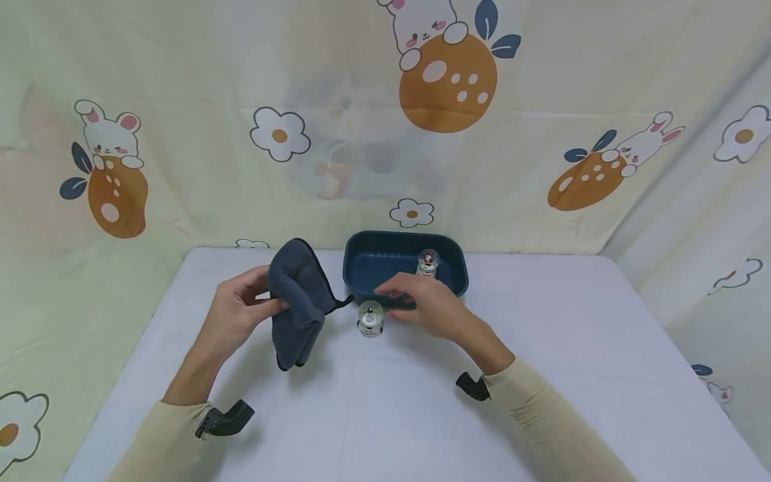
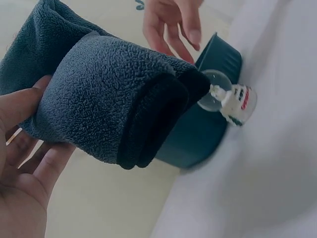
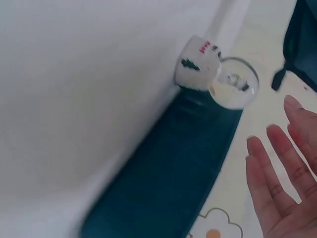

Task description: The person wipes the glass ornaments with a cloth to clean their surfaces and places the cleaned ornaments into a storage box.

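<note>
A folded blue-grey towel (image 1: 295, 301) with black edging and a small loop is pinched between the thumb and fingers of my left hand (image 1: 237, 311), held above the table. Its thick fold fills much of the left wrist view. My right hand (image 1: 430, 304) hovers just right of a small snow globe (image 1: 370, 318), holding nothing, its fingers loosely spread and apart from the globe. That globe stands upright on a white base before the dark blue tray (image 1: 405, 239). Inside the tray, at its right side, is a second snow globe (image 1: 428, 261) with a red figure, partly hidden by my right hand.
The table (image 1: 373, 415) wears a white cloth. A pale curtain (image 1: 199, 167) printed with rabbits and flowers hangs directly behind the tray and along both sides. Each wrist carries a black mount, such as the left one (image 1: 225, 419).
</note>
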`<state>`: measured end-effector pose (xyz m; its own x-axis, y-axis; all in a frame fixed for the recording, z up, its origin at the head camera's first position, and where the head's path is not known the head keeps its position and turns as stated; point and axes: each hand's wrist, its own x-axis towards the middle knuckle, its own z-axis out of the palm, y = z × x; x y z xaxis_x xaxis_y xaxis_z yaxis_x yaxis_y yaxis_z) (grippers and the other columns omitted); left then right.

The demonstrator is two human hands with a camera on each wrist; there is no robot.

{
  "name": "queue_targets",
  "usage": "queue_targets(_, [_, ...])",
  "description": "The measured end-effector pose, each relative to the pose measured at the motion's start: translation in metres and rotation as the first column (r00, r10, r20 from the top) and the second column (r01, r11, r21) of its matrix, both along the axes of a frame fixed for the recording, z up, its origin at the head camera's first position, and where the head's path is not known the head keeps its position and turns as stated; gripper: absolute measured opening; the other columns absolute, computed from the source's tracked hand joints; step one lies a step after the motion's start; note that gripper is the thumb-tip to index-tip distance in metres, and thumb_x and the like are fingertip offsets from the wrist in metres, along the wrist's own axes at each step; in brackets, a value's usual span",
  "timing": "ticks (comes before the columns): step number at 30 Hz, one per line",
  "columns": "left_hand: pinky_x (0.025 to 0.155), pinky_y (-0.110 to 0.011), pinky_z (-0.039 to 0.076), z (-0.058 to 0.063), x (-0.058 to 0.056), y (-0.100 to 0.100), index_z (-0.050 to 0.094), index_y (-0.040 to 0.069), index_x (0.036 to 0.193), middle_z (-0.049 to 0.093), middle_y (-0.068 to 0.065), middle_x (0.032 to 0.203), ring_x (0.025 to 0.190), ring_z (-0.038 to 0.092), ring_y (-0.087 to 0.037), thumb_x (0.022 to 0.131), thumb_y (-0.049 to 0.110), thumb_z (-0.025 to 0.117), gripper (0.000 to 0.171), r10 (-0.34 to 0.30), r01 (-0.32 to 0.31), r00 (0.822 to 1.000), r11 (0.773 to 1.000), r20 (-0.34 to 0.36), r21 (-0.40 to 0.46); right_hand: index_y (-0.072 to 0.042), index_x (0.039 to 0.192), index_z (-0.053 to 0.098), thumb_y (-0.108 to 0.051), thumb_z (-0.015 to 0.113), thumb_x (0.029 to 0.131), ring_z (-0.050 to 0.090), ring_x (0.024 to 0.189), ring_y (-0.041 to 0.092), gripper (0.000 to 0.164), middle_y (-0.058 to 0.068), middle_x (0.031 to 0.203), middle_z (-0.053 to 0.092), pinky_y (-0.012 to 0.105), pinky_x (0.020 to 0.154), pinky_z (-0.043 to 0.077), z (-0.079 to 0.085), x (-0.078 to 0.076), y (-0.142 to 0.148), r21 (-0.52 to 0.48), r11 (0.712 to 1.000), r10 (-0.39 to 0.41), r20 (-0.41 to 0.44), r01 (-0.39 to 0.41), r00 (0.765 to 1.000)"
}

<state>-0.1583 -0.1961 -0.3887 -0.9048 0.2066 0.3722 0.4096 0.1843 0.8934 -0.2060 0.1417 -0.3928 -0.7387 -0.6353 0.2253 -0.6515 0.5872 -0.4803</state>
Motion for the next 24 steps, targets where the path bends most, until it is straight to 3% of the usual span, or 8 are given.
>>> queue_targets(5, [0.081,-0.029,0.058,0.003,-0.002,0.008,0.061,0.006,0.124,0.066,-0.004,0.114,0.099,0.067,-0.017,0.080,-0.004,0.073,0.047,-0.028,0.028,1.000,0.999,-0.007,0.023,-0.022,0.120,0.064,-0.018,0.078,0.081,0.064,0.102,0.014,0.042,-0.009,0.118,0.064,0.035,0.084,0.056,-0.008,0.002,-0.008,0.018,1.000,0.007,0.013,-0.007,1.000])
queue_targets(12, [0.083,-0.030,0.057,0.007,-0.005,0.020,0.061,0.005,0.125,0.067,-0.004,0.113,0.098,0.068,-0.018,0.080,-0.004,0.073,0.047,-0.062,0.064,0.997,0.997,-0.037,0.052,-0.022,0.119,0.065,-0.021,0.079,0.080,0.062,0.108,0.011,0.041,-0.009,0.122,0.063,0.032,0.090,0.054,-0.016,0.001,-0.018,0.084,0.996,0.027,-0.039,-0.024,0.999])
queue_targets(21, [0.084,-0.032,0.057,0.007,-0.007,0.032,0.061,0.005,0.124,0.067,-0.004,0.112,0.098,0.068,-0.019,0.080,-0.004,0.073,0.046,-0.074,0.079,0.995,0.993,-0.059,0.087,-0.019,0.120,0.066,-0.022,0.080,0.079,0.062,0.090,0.012,0.044,-0.006,0.108,0.061,0.026,0.074,0.054,-0.023,0.001,-0.028,0.164,0.985,0.057,-0.041,-0.049,0.998])
queue_targets(24, [0.084,-0.033,0.057,0.008,-0.007,0.035,0.061,0.005,0.124,0.067,-0.005,0.113,0.099,0.068,-0.020,0.080,-0.004,0.073,0.046,-0.079,0.084,0.995,0.991,-0.058,0.101,-0.019,0.120,0.066,-0.022,0.082,0.076,0.062,0.095,0.011,0.048,-0.006,0.111,0.057,0.026,0.076,0.054,-0.025,0.003,-0.028,0.196,0.979,0.060,-0.049,-0.049,0.997])
